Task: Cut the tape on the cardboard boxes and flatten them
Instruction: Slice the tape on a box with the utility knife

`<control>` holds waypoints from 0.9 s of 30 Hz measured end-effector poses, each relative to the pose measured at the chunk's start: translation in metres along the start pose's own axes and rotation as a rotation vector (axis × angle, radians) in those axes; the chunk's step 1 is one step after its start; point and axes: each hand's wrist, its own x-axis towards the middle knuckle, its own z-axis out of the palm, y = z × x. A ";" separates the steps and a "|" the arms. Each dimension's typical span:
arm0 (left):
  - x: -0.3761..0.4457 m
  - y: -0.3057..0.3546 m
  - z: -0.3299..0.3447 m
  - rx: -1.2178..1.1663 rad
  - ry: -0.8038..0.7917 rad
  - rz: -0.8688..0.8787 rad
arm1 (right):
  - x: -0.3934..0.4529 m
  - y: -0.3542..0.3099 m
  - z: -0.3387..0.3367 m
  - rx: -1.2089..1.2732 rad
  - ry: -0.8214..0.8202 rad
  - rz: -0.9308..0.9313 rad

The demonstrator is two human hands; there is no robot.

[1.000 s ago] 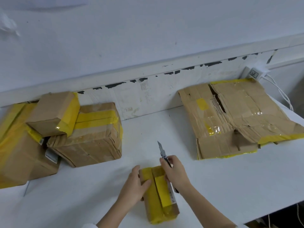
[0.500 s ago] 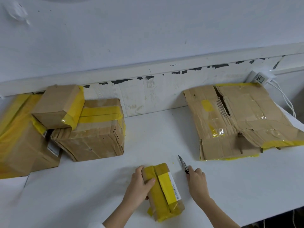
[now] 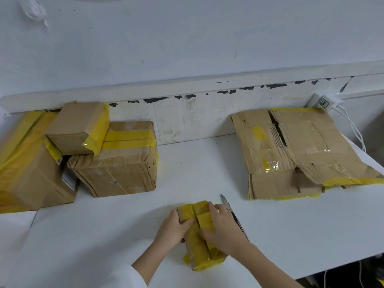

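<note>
Far to the left of the hands, a large taped box sits against the wall. A small box with yellow tape on one end rests tilted on top, leaning across onto a medium box that stands up-left of the left hand.

The left hand grips the left side of the little yellow-taped box, fingers curled over its edge and thumb lying on top near the dark slit that runs down the middle of the top. This box lies on the white surface, directly under both hands. The right hand lies over the box's right half, fingers bent down onto the yellow tape.

Just beside the right hand, on its right, a utility knife lies on the surface, blade pointing away from the person; no finger is around it.

Further up and right of the right hand, flattened cardboard lies spread against the wall, and beyond it a white charger with its cables.
</note>
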 end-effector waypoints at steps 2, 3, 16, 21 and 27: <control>-0.003 0.002 0.000 0.053 0.010 0.020 | -0.003 -0.006 0.000 -0.127 -0.012 0.020; -0.004 0.003 0.000 0.072 0.010 0.023 | -0.004 -0.011 -0.004 -0.200 -0.032 0.035; -0.014 0.005 0.007 0.139 0.048 0.005 | -0.003 -0.037 -0.009 -0.415 0.088 0.157; -0.014 0.005 0.006 0.150 0.040 0.000 | 0.005 0.005 -0.023 -0.021 -0.004 0.113; -0.023 0.015 0.013 0.459 0.225 0.068 | 0.001 0.020 -0.027 0.333 0.017 0.200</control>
